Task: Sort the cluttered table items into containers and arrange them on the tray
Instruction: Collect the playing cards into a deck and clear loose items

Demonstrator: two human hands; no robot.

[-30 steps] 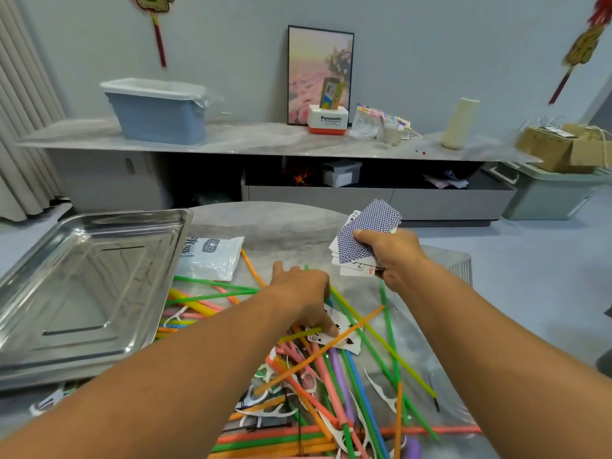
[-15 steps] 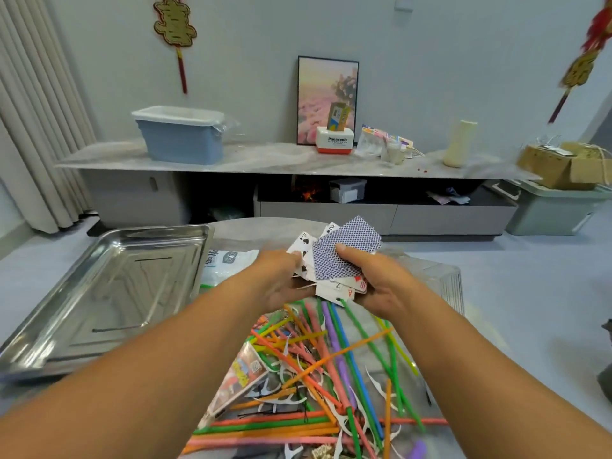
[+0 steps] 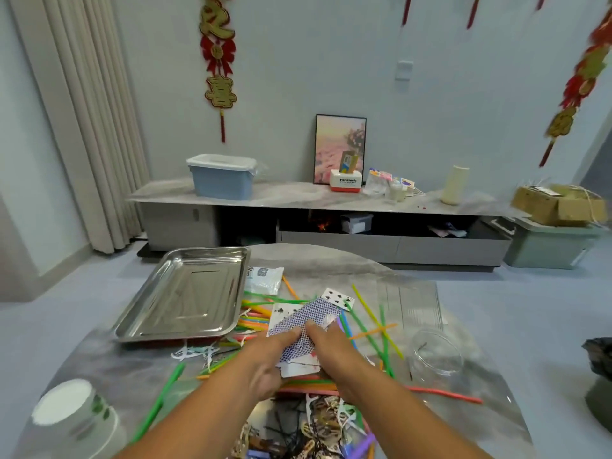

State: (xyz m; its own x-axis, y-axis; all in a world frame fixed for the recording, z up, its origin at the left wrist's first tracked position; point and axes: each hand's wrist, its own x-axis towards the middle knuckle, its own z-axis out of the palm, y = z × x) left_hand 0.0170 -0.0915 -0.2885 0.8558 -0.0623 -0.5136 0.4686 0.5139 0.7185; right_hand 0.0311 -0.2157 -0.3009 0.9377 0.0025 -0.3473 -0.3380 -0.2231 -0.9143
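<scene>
A second ago the left hand (image 3: 265, 362) was down in the pile of straws, picking at a card, while the right hand (image 3: 334, 352) held the playing cards (image 3: 303, 326) up alone. Now both hands have come together on the cards, low over the surface (image 3: 334, 270). So the loose card has most likely joined the bunch, and the card part of the sorting is moving along.

Both arms reach forward side by side. The left hand's grip is closed on the near-left edge of the cards, thumb on top. The right hand's grip pinches them from the right, with its thumb on the blue patterned back. The cards look messy and fanned out, with a spade card (image 3: 337, 298) poking out at the far end.

The cards sit just above the colored straws (image 3: 371, 329), right of the metal tray (image 3: 185, 293), which has nothing in it yet. A clear round container (image 3: 435, 354) stands to the right. I think squaring up the cards comes next.
</scene>
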